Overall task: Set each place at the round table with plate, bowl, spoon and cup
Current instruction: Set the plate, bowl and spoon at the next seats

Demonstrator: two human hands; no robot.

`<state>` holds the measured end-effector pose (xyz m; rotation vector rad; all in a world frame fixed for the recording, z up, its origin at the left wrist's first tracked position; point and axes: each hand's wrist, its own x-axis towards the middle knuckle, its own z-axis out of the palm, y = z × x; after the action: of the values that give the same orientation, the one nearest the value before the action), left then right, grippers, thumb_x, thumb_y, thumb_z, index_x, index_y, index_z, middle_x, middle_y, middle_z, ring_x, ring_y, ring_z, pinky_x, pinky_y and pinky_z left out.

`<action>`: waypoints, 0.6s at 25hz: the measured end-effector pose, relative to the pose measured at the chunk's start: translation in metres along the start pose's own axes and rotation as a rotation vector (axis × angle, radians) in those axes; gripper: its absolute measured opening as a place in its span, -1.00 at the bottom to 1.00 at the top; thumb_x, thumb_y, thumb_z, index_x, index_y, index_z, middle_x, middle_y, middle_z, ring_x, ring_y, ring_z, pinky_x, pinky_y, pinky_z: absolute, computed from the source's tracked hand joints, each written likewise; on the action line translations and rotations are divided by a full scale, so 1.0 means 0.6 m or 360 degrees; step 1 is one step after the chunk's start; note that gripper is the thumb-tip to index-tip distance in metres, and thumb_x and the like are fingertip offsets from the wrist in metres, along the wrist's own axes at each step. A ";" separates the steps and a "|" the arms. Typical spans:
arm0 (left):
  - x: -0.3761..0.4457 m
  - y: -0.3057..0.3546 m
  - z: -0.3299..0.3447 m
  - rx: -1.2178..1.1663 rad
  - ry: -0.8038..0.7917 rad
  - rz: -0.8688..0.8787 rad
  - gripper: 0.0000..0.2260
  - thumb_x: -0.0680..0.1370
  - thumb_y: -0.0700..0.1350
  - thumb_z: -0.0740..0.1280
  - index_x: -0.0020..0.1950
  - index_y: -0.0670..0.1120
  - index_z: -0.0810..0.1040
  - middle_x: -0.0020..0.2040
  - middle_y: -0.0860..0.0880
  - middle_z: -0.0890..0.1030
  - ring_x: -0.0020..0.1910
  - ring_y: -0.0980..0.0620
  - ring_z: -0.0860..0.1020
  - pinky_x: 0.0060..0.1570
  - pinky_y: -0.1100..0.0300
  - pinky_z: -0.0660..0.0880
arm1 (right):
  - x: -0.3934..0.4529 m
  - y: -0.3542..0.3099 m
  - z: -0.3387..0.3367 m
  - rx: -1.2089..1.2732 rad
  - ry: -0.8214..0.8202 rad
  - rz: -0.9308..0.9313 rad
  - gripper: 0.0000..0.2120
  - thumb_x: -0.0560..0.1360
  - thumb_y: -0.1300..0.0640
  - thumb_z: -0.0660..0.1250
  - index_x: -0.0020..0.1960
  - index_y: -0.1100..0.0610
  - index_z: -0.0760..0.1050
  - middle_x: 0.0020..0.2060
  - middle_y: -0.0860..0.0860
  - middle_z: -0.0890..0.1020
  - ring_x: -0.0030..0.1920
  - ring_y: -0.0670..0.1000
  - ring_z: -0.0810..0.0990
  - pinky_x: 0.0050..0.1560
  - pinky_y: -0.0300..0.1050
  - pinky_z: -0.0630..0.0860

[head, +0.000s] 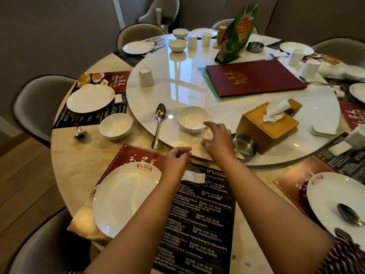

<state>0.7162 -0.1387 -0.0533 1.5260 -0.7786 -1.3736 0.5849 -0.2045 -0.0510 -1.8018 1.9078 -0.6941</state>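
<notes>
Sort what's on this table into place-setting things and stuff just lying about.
For the job: near plate, bowl and spoon on the turntable, small cup by the right hand, upturned cup, second bowl.

Lying about: tissue box, red menu, steel dish, green stand-up card.

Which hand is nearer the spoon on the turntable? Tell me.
Left. The left hand hangs just right of the spoon handle's tip; the right hand is farther right, past the bowl.
</notes>
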 end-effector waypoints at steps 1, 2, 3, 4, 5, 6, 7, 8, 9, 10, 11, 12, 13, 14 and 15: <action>0.001 -0.003 0.004 -0.0002 -0.0010 -0.0016 -0.79 0.59 -0.31 0.18 0.04 -0.10 0.58 -0.02 -0.12 0.62 -0.11 0.01 0.59 -0.03 0.18 0.54 | -0.003 0.003 -0.006 0.0075 0.0012 -0.0025 -0.46 0.45 0.19 0.42 0.39 -0.06 0.39 0.30 0.03 0.42 0.32 0.09 0.34 0.27 -0.07 0.34; 0.001 -0.006 0.007 -0.0017 -0.0023 -0.0034 -0.80 0.60 -0.30 0.17 0.11 -0.15 0.56 -0.04 -0.14 0.62 -0.12 0.00 0.59 -0.04 0.18 0.56 | -0.010 0.005 -0.013 0.0207 0.0031 -0.0038 -0.46 0.44 0.21 0.43 0.37 -0.05 0.42 0.26 0.03 0.43 0.30 0.08 0.37 0.26 -0.10 0.35; 0.000 -0.009 0.009 -0.0071 -0.0050 -0.0069 -0.80 0.62 -0.27 0.16 0.17 -0.20 0.52 -0.05 -0.15 0.63 -0.12 -0.02 0.61 -0.04 0.17 0.56 | -0.021 0.007 -0.021 0.0397 0.0044 -0.0038 -0.47 0.42 0.23 0.45 0.34 -0.04 0.45 0.22 0.02 0.43 0.27 0.05 0.40 0.25 -0.13 0.38; -0.004 -0.010 0.011 -0.0148 -0.0104 -0.0117 -0.79 0.64 -0.22 0.14 0.21 -0.22 0.49 -0.04 -0.17 0.63 -0.09 -0.04 0.63 -0.02 0.14 0.57 | -0.038 0.008 -0.029 0.0621 0.0043 -0.0033 -0.48 0.40 0.24 0.46 0.31 -0.03 0.48 0.19 0.01 0.44 0.24 0.03 0.43 0.24 -0.13 0.41; -0.011 -0.010 0.012 -0.0240 -0.0187 -0.0162 -0.76 0.66 -0.17 0.12 0.24 -0.22 0.47 0.00 -0.20 0.64 -0.04 -0.07 0.64 0.02 0.11 0.58 | -0.059 0.011 -0.035 0.0842 0.0031 -0.0025 -0.50 0.38 0.24 0.48 0.27 -0.01 0.49 0.18 0.00 0.45 0.21 0.01 0.47 0.21 -0.09 0.48; -0.018 -0.010 0.011 -0.0333 -0.0263 -0.0186 -0.73 0.66 -0.11 0.11 0.25 -0.22 0.46 0.04 -0.23 0.65 0.02 -0.10 0.65 0.06 0.08 0.58 | -0.082 0.015 -0.040 0.1042 0.0007 0.0003 -0.52 0.37 0.23 0.50 0.24 0.00 0.49 0.18 -0.01 0.48 0.19 0.02 0.51 0.17 -0.03 0.55; -0.025 -0.011 0.010 -0.0417 -0.0314 -0.0187 -0.72 0.66 -0.08 0.12 0.25 -0.22 0.47 0.08 -0.25 0.64 0.07 -0.12 0.64 0.09 0.07 0.58 | -0.103 0.021 -0.043 0.1183 -0.0008 0.0045 -0.52 0.36 0.22 0.51 0.22 0.01 0.47 0.17 -0.01 0.50 0.16 0.03 0.53 0.11 0.02 0.59; -0.032 -0.013 0.010 -0.0454 -0.0331 -0.0161 -0.72 0.65 -0.08 0.16 0.24 -0.22 0.47 0.10 -0.25 0.64 0.10 -0.13 0.64 0.09 0.07 0.59 | -0.125 0.030 -0.045 0.1244 -0.0006 0.0090 -0.51 0.35 0.21 0.53 0.21 0.03 0.45 0.15 -0.03 0.51 0.14 0.03 0.55 0.07 0.02 0.62; -0.039 -0.017 0.008 -0.0446 -0.0319 -0.0113 -0.73 0.62 -0.10 0.22 0.25 -0.22 0.49 0.12 -0.24 0.63 0.12 -0.12 0.63 0.10 0.07 0.59 | -0.141 0.042 -0.045 0.1208 0.0003 0.0131 -0.49 0.34 0.20 0.54 0.21 0.03 0.42 0.13 -0.04 0.51 0.12 0.01 0.55 0.05 -0.03 0.62; -0.045 -0.020 0.008 -0.0400 -0.0291 -0.0054 -0.74 0.59 -0.13 0.28 0.24 -0.19 0.50 0.14 -0.21 0.62 0.13 -0.11 0.62 0.10 0.05 0.59 | -0.154 0.052 -0.046 0.1094 0.0004 0.0156 -0.44 0.32 0.17 0.56 0.23 0.01 0.40 0.12 -0.03 0.51 0.10 -0.01 0.55 0.03 -0.09 0.61; -0.049 -0.024 0.010 -0.0343 -0.0264 0.0001 -0.75 0.56 -0.16 0.33 0.23 -0.15 0.52 0.15 -0.17 0.61 0.14 -0.08 0.62 0.10 0.03 0.59 | -0.163 0.064 -0.045 0.0934 -0.0005 0.0164 -0.39 0.30 0.14 0.57 0.26 -0.02 0.39 0.11 -0.01 0.51 0.08 -0.03 0.54 0.03 -0.13 0.59; -0.054 -0.028 0.013 -0.0287 -0.0250 0.0042 -0.76 0.55 -0.16 0.34 0.22 -0.11 0.54 0.16 -0.14 0.61 0.13 -0.06 0.62 0.10 0.02 0.59 | -0.170 0.074 -0.043 0.0813 -0.0034 0.0162 -0.34 0.28 0.12 0.57 0.30 -0.05 0.38 0.13 0.01 0.52 0.08 -0.03 0.55 0.04 -0.14 0.57; -0.059 -0.031 0.015 -0.0251 -0.0248 0.0071 -0.78 0.56 -0.15 0.32 0.20 -0.09 0.56 0.15 -0.12 0.62 0.12 -0.04 0.62 0.09 0.02 0.60 | -0.175 0.083 -0.040 0.0750 -0.0071 0.0171 -0.31 0.27 0.12 0.57 0.33 -0.05 0.37 0.15 0.01 0.53 0.11 -0.02 0.55 0.07 -0.12 0.57; -0.065 -0.034 0.018 -0.0226 -0.0250 0.0086 -0.80 0.59 -0.15 0.28 0.19 -0.09 0.57 0.13 -0.11 0.64 0.10 -0.03 0.62 0.08 0.04 0.60 | -0.180 0.088 -0.038 0.0738 -0.0109 0.0196 -0.30 0.27 0.15 0.56 0.34 -0.03 0.37 0.17 0.01 0.55 0.13 -0.02 0.56 0.11 -0.09 0.56; -0.071 -0.037 0.021 -0.0201 -0.0262 0.0092 -0.80 0.61 -0.16 0.24 0.20 -0.10 0.57 0.11 -0.11 0.65 0.09 -0.02 0.63 0.06 0.06 0.60 | -0.184 0.093 -0.036 0.0717 -0.0136 0.0229 -0.30 0.27 0.18 0.55 0.34 0.00 0.36 0.17 0.00 0.57 0.16 -0.01 0.56 0.13 -0.07 0.54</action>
<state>0.6937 -0.0946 -0.0559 1.2956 -0.8139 -1.4899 0.5354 -0.0911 -0.0719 -1.3786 1.6430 -0.8953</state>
